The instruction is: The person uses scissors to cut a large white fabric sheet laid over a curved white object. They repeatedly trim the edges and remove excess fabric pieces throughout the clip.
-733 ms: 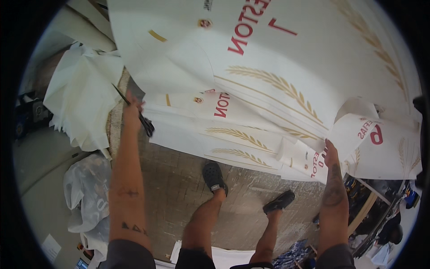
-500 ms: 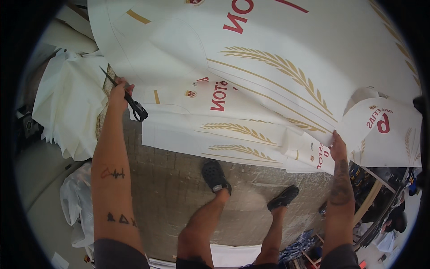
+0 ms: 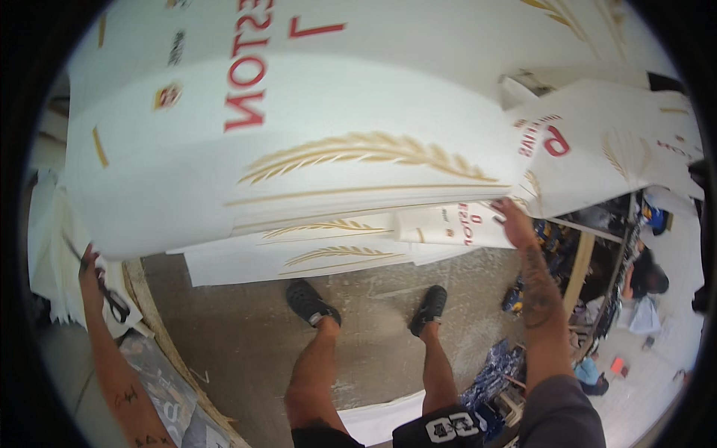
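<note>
A large white printed sheet (image 3: 358, 89), with mirrored red lettering and gold wheat ears, stretches across the view in front of me. My left hand (image 3: 91, 275) is closed around black scissors (image 3: 116, 305) at the sheet's near left corner, their blades pointing up and left. Whether those fingers also pinch the corner is hard to see. At the sheet's near right edge, my right hand (image 3: 515, 222) grips it between thumb and fingers. Beneath hang more printed sheets (image 3: 246, 261), one of them a rolled or folded length (image 3: 426, 226) beside my right hand.
Crumpled white sheets (image 3: 52, 254) lie at far left, with clear plastic (image 3: 160, 373) below. To the right, another printed sheet (image 3: 605, 134) drapes over a wooden frame (image 3: 579, 272) with dark items beneath. A person (image 3: 646, 276) is farther right. My feet stand on the grey-brown floor (image 3: 231, 351).
The large sheet has shifted leftward and been spread flatter, covering its earlier fold. My left hand has moved left and down with the scissors; my right hand has moved slightly left and up.
</note>
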Demonstrator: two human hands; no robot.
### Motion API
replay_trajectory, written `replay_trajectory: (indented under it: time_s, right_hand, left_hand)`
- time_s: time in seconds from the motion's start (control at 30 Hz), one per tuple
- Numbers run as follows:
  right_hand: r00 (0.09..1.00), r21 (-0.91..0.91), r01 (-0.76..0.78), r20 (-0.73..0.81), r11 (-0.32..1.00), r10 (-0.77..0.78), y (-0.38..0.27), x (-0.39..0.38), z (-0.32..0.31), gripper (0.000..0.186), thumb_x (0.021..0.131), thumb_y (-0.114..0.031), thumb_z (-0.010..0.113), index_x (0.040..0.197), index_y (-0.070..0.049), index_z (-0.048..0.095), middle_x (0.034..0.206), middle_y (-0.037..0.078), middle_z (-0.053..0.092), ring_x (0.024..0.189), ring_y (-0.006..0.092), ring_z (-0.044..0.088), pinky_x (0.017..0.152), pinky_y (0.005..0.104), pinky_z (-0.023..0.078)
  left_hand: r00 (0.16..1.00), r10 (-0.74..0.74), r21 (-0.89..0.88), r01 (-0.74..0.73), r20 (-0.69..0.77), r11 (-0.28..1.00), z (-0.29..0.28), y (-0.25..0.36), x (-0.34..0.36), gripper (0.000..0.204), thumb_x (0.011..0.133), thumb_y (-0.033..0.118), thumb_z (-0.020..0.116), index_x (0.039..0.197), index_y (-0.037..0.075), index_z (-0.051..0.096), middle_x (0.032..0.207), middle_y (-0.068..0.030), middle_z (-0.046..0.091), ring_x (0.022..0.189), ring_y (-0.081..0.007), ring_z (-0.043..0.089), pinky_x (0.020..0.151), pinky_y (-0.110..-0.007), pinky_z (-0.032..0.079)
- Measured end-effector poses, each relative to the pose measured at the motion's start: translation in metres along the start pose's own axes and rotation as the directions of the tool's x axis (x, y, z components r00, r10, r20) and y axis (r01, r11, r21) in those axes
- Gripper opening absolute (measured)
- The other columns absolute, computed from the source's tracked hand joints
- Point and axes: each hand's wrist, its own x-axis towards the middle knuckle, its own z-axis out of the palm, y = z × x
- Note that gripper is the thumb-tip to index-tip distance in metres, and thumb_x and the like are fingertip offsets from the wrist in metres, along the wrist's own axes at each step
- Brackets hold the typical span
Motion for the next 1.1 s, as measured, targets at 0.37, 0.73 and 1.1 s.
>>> replay_trajectory:
  time_s: [0.37, 0.73, 1.1]
  right_hand:
    - [0.632, -0.085, -0.775, -0.142, 0.627, 0.762, 0.135, -0.337, -0.202, 0.055, 0.099, -0.038, 0.064, 0.141, -0.005, 0.049, 0.128, 0.009, 0.064, 0.107, 0.0234, 0.065, 0.091, 0.0412, 0.049]
    - [0.885, -0.029, -0.414, -0.249, 0.910, 0.395, 0.240, -0.212, -0.572, 0.038, 0.096, -0.025, 0.066, 0.127, -0.003, 0.062, 0.107, 0.004, 0.069, 0.083, 0.0149, 0.067, 0.068, 0.0319, 0.054]
    - [0.946, -0.078, -0.196, -0.277, 0.977, 0.168, 0.193, 0.059, -0.652, 0.077, 0.098, -0.038, 0.064, 0.159, -0.007, 0.028, 0.163, 0.010, 0.031, 0.150, 0.0260, 0.029, 0.118, 0.0455, 0.021]
  left_hand:
    - [0.991, -0.097, 0.621, 0.019, 0.092, 0.784, 0.201, 0.084, -0.309, 0.048, 0.098, 0.036, 0.065, 0.120, -0.007, 0.062, 0.100, -0.0266, 0.068, 0.088, -0.0389, 0.065, 0.084, -0.047, 0.050]
    - [0.755, -0.215, 0.409, -0.076, 0.620, 0.909, 0.705, 0.265, -0.591, 0.035, 0.103, 0.026, 0.053, 0.127, 0.002, 0.062, 0.080, -0.0073, 0.065, 0.066, -0.0177, 0.061, 0.060, -0.036, 0.049]
    - [0.969, -0.029, -0.353, 0.117, 0.245, 0.928, 0.925, 0.300, -0.373, 0.055, 0.103, 0.020, 0.055, 0.155, 0.019, 0.037, 0.135, -0.0093, 0.053, 0.079, -0.0150, 0.058, 0.070, -0.031, 0.051]
